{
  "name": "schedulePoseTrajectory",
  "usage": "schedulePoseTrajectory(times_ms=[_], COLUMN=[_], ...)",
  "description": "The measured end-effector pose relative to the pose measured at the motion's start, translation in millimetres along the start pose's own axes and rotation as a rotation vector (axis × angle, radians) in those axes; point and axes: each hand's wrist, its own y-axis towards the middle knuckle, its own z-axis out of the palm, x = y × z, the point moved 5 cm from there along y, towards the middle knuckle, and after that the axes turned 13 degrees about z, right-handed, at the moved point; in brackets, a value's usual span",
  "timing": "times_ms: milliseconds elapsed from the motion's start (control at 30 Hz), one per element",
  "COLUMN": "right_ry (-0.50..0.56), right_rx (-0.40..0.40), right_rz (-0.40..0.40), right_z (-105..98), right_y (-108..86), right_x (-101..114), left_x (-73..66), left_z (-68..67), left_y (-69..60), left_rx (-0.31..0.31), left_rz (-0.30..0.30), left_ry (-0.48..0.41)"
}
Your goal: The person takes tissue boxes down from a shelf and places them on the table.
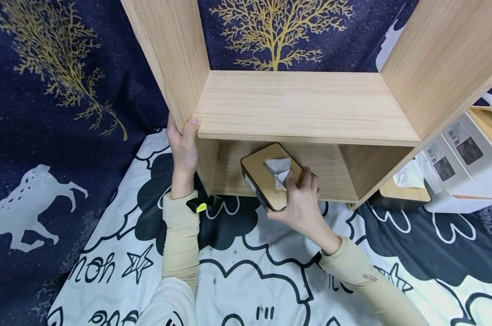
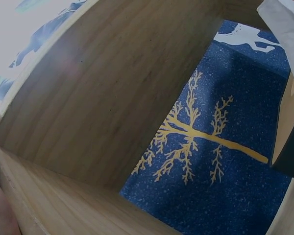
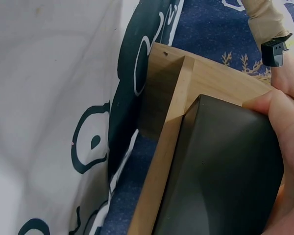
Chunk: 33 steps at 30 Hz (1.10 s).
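My right hand (image 1: 304, 203) grips the near right corner of a tissue box (image 1: 262, 174) with a wood-look top, dark sides and a white tissue (image 1: 279, 170) poking out. The box sits tilted at the opening of the lower compartment of a pale wooden shelf (image 1: 307, 106). In the right wrist view, the dark side of the tissue box (image 3: 225, 166) fills the lower middle, with the thumb along its edge. My left hand (image 1: 184, 149) holds the front edge of the shelf's left side panel, thumb on the inner side. Only part of that hand shows in the left wrist view.
Right of the shelf stand another dark tissue box with a wooden top (image 1: 404, 194) and white boxes with wooden tops (image 1: 465, 149). A patterned black-and-white cloth (image 1: 246, 280) lies underneath. A dark blue curtain with gold trees (image 1: 58, 113) hangs behind.
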Motion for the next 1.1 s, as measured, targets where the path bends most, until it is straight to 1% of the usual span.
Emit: schedulePoseTrajectory(times_ms=[400,767,1100], right_ry=[0.009,0.010,0.049], right_rx=[-0.001,-0.036,-0.018], right_rz=[0.011,0.013,0.037], right_z=[-5,-8,-12], right_y=[-5.7,-10.0,-13.7], right_x=[-6,-10,-14], left_x=[-0.4,-0.7,-1.0], left_z=[0.2,1.2,0.9], left_y=[-0.3,0.3,0.2], left_rx=[0.002,0.006,0.018], left_rz=[0.006,0.011,0.009], left_ry=[-0.005,-0.004,0.004])
